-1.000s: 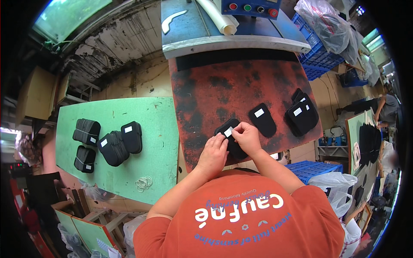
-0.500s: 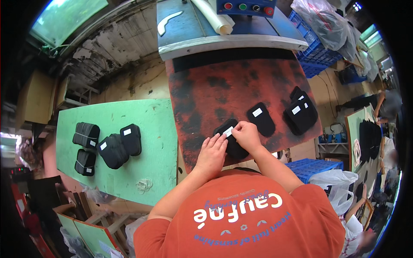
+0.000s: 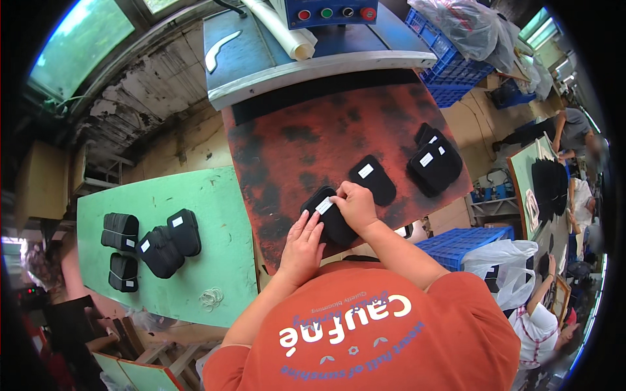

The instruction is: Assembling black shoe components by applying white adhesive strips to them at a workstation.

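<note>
A stack of black pads with rounded ends (image 3: 340, 228) lies under my hands near the front edge of the red, dark-stained worktop (image 3: 280, 156). On its upper end is a white label (image 3: 324, 206). My right hand (image 3: 357, 207) pinches the label's right end between thumb and forefinger. With fingers stretched out, my left hand (image 3: 303, 247) rests its fingertips at the stack's left edge, beside the label. To the right lies another labelled black pad stack (image 3: 378, 186). Farther right, a larger group of black pads (image 3: 435, 171) bears several white labels.
A green table (image 3: 215, 195) on the left carries several black pad bundles (image 3: 166, 251) and a heap of pale bands (image 3: 210, 298). Beyond the worktop stands a blue machine with a push-button panel (image 3: 332, 13) and a white roll (image 3: 283, 32). Blue crates (image 3: 456, 247) flank the right side.
The whole view has shifted and turned slightly. My left fingertips have drawn back a little from the label, so more of it shows. My right hand stays at its right end.
</note>
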### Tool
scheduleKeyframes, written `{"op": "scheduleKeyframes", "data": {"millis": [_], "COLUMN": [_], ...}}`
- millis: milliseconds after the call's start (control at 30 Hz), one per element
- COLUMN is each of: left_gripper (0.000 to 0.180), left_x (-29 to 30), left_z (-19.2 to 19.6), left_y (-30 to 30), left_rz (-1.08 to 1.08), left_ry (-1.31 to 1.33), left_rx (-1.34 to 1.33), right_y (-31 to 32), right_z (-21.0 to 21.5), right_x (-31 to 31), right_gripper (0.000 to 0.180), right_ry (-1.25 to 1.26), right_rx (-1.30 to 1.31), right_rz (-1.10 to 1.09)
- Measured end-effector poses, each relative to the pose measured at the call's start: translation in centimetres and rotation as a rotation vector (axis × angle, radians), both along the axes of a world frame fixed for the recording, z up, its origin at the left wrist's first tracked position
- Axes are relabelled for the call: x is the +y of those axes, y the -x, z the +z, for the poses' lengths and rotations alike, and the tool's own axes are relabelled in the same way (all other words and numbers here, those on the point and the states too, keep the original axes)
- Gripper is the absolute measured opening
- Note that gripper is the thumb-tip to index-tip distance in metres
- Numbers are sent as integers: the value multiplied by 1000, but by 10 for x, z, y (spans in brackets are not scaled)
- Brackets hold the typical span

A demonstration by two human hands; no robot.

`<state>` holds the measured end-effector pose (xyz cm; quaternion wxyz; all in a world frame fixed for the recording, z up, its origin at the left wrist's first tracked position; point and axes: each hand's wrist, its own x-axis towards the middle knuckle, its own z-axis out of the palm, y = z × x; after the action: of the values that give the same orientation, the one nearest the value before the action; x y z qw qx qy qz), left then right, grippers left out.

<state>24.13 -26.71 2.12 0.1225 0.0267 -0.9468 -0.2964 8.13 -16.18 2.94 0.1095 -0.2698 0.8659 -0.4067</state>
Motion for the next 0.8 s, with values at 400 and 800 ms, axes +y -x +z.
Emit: {"op": "scheduleKeyframes", "data": {"millis": [400,800], "left_gripper": [43,43], "left_x": [1,6], "left_z": [-2,-6], "left_y": [-2,5], "left_rz": [1,62], "left_ry": [56,-6], "left_rx": [-30,22], "right_y": [65,26], "right_z": [33,10], "right_x": [25,-32], "right_gripper": [13,10], "right_ry": [-60,-175], "right_rx": [501,301], "right_rz": [98,809]}}
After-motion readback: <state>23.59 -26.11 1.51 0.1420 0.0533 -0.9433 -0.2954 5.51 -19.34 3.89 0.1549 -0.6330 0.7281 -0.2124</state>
